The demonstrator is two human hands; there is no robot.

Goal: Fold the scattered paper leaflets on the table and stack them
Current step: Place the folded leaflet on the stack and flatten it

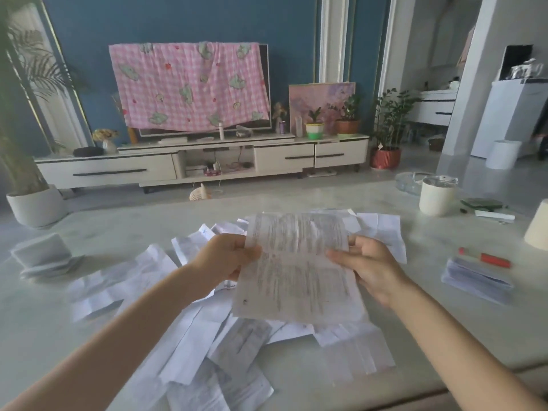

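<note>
I hold one printed leaflet up above the table, unfolded and slightly blurred. My left hand pinches its left edge with thumb on top. My right hand grips its right edge, thumb on the front of the sheet. Beneath it, several scattered white leaflets cover the middle of the table. A stack of folded leaflets lies at the right, and another pile of folded paper sits at the left.
A red pen lies beside the right stack. A cream cup, a dark green item, a glass dish and a cream cone-shaped object stand at the table's far right. A TV cabinet is beyond.
</note>
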